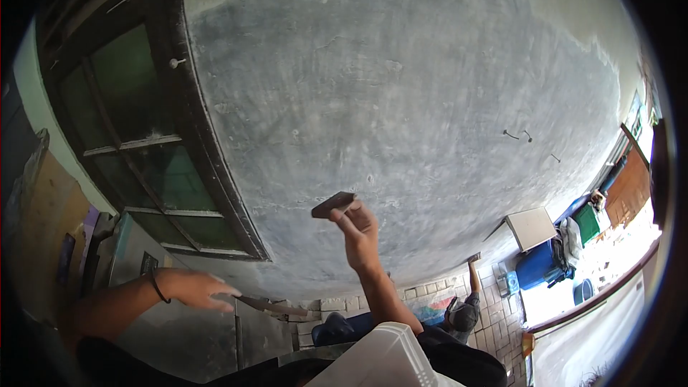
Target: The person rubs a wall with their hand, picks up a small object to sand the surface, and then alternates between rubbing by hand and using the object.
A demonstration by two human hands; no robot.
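Note:
In front of the grey, patchy wall (401, 100), my right hand (362, 235) is closed on a dark, flat rectangular piece (334, 205), pinched between thumb and fingers. The piece overlaps the lower part of the wall in this view; whether it is sandpaper or a scraper I cannot tell. Lower left, my left hand (201, 289) reaches out with loosely stretched fingers and nothing in it, slightly blurred. A dark band circles that wrist. The hand is below the dark-framed window (154, 143), its fingertips by a long, thin brown strip (271, 307).
A co-worker (462, 315) to the lower right reaches to the wall with a small dark thing in hand. Nails (529, 136) stick out of the wall. A pale box (531, 229) and blue barrel (535, 265) stand at right. White plastic (380, 362) fills the bottom middle.

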